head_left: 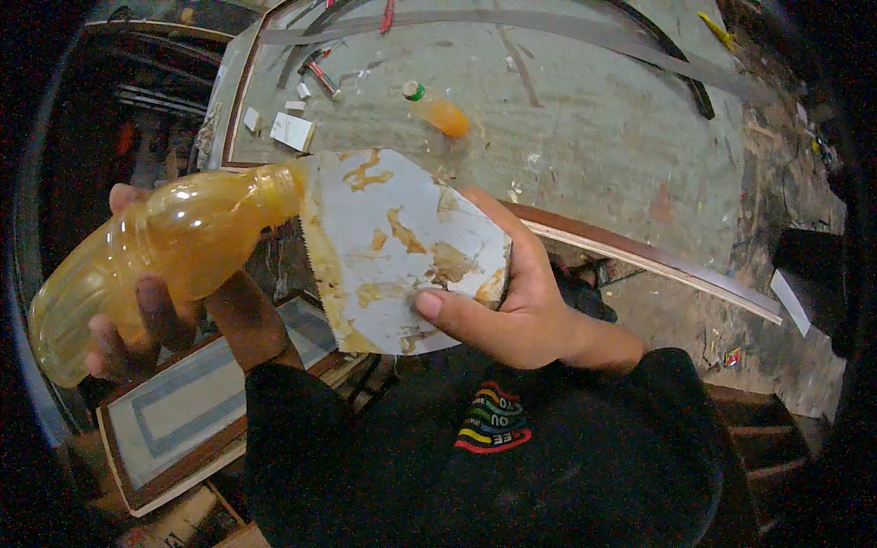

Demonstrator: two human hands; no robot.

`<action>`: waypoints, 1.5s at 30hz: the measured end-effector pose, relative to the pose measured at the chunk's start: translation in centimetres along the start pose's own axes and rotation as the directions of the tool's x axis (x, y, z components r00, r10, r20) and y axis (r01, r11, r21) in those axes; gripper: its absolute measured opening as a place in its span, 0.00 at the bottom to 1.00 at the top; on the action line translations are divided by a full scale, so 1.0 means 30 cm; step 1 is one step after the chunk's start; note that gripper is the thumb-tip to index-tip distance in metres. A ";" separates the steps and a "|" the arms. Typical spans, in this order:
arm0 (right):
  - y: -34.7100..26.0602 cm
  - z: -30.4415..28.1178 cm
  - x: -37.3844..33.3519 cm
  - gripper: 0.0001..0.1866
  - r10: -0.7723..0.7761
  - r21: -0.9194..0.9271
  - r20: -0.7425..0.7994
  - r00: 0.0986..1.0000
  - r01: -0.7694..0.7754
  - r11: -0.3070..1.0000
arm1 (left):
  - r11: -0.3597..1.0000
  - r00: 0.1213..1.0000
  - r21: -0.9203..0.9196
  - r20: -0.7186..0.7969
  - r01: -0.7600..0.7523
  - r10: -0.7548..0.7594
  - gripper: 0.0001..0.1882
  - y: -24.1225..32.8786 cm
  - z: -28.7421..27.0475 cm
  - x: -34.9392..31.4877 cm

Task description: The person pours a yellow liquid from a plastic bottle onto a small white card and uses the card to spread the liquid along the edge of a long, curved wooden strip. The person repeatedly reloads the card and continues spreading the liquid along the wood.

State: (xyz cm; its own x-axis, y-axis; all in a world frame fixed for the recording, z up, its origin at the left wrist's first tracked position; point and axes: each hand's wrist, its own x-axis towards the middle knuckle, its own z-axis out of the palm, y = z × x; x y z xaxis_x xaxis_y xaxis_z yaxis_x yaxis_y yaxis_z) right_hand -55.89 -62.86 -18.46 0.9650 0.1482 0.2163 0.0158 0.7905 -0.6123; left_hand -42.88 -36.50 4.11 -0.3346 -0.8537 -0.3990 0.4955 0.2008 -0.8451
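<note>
My left hand (pixel 228 306) is wrapped round a large clear plastic bottle (pixel 196 228) coated inside with amber-yellow, glue-like liquid. The bottle lies tilted on its side, its uncapped mouth against the upper left edge of a notched spreader (pixel 356 265). This spreader is a flat white plate with a finely toothed left edge and yellow-brown dried smears. Its right side is gripped by my right hand (pixel 516 315), thumb on top and fingers hidden beneath. Whether liquid is flowing from the mouth cannot be made out.
Ahead stands a grey-green worktable (pixel 585 137) with a small green-capped bottle (pixel 438 111) of orange liquid lying on it. White blocks (pixel 292 132), a red-handled tool (pixel 324 80) and a dark curved strip (pixel 676 64) are around it. A framed panel (pixel 196 406) lies lower left.
</note>
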 end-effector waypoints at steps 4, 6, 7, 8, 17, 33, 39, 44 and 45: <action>0.002 -0.012 -0.002 0.34 -0.035 -0.084 0.029 0.999 0.038 0.996 | 1.000 1.000 -0.018 -0.024 -0.013 0.012 0.50 0.006 -0.006 -0.014; 0.004 -0.016 -0.007 0.35 -0.020 -0.094 0.047 0.999 0.025 0.995 | 1.000 0.999 -0.015 -0.031 -0.020 0.019 0.50 0.011 -0.015 -0.017; 0.005 -0.016 -0.009 0.36 -0.012 -0.092 0.042 0.999 0.016 0.996 | 1.000 0.999 -0.014 -0.031 -0.022 0.021 0.50 0.017 -0.019 -0.017; 0.007 -0.014 -0.013 0.36 0.000 -0.078 0.010 1.000 0.001 0.997 | 1.000 0.999 -0.014 -0.034 -0.022 0.022 0.50 0.018 -0.025 -0.016; 0.026 -0.001 -0.002 0.37 0.023 -0.002 -0.116 0.993 -0.023 1.000 | 1.000 1.000 -0.024 -0.026 -0.015 0.014 0.49 0.043 -0.057 -0.020; 0.049 -0.022 0.037 0.33 -0.083 -0.013 -0.182 0.980 0.082 0.997 | 0.979 0.980 -0.064 -0.048 0.192 -0.195 0.40 0.174 -0.072 0.013; 0.054 -0.040 0.040 0.34 -0.064 -0.063 -0.214 0.975 0.051 0.997 | 0.964 0.968 -0.089 0.019 0.251 -0.250 0.37 0.198 -0.102 0.044; 0.055 -0.059 0.031 0.36 -0.080 -0.113 -0.310 0.947 0.047 0.993 | 0.913 0.929 -0.183 0.138 0.364 -0.343 0.36 0.235 -0.144 0.092; 0.055 -0.064 0.030 0.36 -0.094 -0.106 -0.334 0.938 0.061 0.992 | 0.896 0.916 -0.204 0.169 0.395 -0.365 0.35 0.242 -0.156 0.101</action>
State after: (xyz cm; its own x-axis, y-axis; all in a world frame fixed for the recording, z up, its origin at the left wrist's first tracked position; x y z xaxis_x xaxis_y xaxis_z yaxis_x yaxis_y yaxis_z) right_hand -54.49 -62.55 -20.74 0.9910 -0.1335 0.0061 0.1025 0.7306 -0.6751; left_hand -44.05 -35.38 -4.91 -0.3520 -0.9360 0.0033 0.1482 -0.0592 -0.9872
